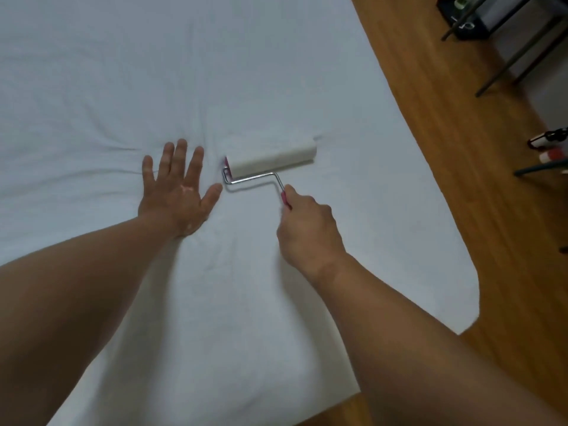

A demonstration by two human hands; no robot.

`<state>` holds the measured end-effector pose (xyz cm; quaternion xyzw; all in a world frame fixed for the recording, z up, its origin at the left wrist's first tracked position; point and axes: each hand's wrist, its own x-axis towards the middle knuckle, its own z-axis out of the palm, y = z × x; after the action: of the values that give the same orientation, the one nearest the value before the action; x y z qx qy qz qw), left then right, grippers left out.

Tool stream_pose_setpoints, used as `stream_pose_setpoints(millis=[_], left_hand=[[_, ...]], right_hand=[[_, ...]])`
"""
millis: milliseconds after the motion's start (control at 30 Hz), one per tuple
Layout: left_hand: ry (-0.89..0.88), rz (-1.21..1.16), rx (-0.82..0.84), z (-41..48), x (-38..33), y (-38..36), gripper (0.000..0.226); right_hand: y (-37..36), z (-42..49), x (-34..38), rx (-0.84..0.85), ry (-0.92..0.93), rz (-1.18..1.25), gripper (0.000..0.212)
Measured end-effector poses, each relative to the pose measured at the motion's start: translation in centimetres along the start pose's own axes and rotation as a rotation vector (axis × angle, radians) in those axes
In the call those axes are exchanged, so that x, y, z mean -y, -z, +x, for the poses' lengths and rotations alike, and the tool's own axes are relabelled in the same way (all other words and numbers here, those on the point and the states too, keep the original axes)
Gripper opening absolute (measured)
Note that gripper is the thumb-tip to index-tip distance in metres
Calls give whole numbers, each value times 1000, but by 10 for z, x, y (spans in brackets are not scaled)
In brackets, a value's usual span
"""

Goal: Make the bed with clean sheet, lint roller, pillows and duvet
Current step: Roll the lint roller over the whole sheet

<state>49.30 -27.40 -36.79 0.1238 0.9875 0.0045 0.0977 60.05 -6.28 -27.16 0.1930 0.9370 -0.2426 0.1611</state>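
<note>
My right hand (307,232) grips the handle of the lint roller (272,156) lying on the sheet (215,72) mid-bed; I'd push evenly towards 12 o'clock while my flat, spread left hand (176,192), at its 9 o'clock, pins the fabric taut.

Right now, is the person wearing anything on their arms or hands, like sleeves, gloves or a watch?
Nothing visible. The left hand and right hand are bare, with no gloves, watch or bracelet, and no sleeve shows up to the frame's edge.

White bed sheet (153,56) w/ lint roller (272,157) & flat left hand (176,192) resting on it.
</note>
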Motion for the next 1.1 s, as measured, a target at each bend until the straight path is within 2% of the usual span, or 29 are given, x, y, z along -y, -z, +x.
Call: stream_pose_setpoints(millis=[100, 200, 400, 600, 733, 900, 1033, 1100], left_hand=[[21, 12, 19, -5, -1, 6, 81], [37, -2, 66, -20, -9, 11, 79], [58, 5, 46, -105, -46, -2, 75], [80, 11, 92, -161, -84, -12, 72], [60, 5, 142, -186, -96, -13, 72], [33, 43, 198, -194, -97, -3, 73], [-20, 29, 38, -170, -95, 17, 51], [1, 27, 26, -135, -92, 26, 57]], right_hand=[[-5, -31, -19, 6, -1, 22, 27], [-13, -103, -68, 65, -55, 45, 34], [-34, -252, -167, 81, -107, 138, 49], [-45, -332, -220, 157, -193, 99, 54], [-35, -363, -241, 157, -296, 144, 55], [-6, -367, -240, 69, -299, 191, 53], [14, -319, -223, -40, -244, 202, 54], [20, -283, -214, -98, -209, 190, 57]])
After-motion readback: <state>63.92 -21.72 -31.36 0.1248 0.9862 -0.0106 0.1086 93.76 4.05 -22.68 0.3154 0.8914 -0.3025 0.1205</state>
